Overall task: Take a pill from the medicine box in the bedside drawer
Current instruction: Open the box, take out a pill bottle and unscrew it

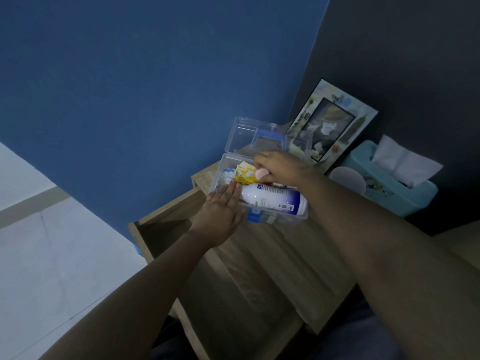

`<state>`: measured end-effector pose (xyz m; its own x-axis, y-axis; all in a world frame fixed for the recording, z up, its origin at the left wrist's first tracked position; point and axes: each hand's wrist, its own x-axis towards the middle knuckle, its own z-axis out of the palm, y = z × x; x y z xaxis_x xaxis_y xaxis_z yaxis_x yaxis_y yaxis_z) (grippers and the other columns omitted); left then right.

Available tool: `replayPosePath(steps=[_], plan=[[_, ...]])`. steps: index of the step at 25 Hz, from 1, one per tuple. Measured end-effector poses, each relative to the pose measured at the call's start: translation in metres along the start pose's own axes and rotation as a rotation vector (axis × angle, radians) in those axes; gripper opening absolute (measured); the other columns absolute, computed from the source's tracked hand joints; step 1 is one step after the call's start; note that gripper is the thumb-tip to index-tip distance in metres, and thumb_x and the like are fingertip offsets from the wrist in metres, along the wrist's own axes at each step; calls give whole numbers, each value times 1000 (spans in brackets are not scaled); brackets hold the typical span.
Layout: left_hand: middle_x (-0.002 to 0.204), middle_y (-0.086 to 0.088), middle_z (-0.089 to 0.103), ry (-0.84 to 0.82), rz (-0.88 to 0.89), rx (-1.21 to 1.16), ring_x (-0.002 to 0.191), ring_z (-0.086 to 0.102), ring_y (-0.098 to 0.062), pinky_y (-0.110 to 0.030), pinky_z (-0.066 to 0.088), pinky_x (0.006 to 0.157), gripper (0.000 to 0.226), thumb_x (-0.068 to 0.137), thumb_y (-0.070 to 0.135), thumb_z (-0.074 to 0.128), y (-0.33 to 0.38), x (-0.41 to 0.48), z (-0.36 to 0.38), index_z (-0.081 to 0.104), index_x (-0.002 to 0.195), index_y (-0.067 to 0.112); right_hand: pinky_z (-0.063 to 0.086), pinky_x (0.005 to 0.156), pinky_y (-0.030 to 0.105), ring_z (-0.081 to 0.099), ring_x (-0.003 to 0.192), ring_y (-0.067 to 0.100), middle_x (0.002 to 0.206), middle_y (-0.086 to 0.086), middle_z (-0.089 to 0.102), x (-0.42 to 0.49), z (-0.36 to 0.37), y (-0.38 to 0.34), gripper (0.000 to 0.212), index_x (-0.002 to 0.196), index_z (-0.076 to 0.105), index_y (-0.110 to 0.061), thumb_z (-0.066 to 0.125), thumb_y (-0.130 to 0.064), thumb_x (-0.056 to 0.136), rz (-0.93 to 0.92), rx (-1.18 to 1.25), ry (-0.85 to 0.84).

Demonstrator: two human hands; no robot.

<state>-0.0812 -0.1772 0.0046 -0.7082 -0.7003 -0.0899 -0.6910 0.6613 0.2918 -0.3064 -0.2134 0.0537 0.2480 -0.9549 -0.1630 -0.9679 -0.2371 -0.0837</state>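
Observation:
A clear plastic medicine box (279,221) with a blue latch stands on the wooden bedside table, its lid (242,135) swung up and open. Inside lie a white bottle with a blue label (270,198), a yellow packet (245,175) and other small items. My left hand (220,216) rests flat, fingers apart, against the box's left front side. My right hand (279,167) reaches into the box from the right and pinches a small pink object (261,173); what exactly it is I cannot tell.
The drawer (166,229) under the table top is pulled out to the left. A picture frame (335,123) leans on the dark wall behind the box. A teal tissue box (389,183) and a pale cup (348,178) stand to the right.

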Motion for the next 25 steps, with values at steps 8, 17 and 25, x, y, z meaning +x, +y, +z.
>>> replayPosePath(steps=[8,17,25], plan=[[158,-12,18,-7,-2,-240,145,20,-28,-35,17,117,57,98,33,39,-2,7,-20,24,148,11,50,88,27,62,97,14,120,12,65,-29,1,-26,43,120,60,-8,72,-15,79,478,1133,438],[99,-5,73,416,11,-694,89,70,-14,-1,45,75,32,82,14,70,30,-9,-82,68,114,12,52,81,15,60,106,16,115,9,63,-84,-25,-83,32,121,58,-4,57,-5,89,469,1676,417],[99,1,75,361,92,-882,94,69,-1,-16,52,87,26,80,20,71,68,-50,-123,71,106,20,56,81,21,66,91,15,104,11,69,-147,-67,-106,24,96,66,-32,67,-11,83,268,1443,504]])
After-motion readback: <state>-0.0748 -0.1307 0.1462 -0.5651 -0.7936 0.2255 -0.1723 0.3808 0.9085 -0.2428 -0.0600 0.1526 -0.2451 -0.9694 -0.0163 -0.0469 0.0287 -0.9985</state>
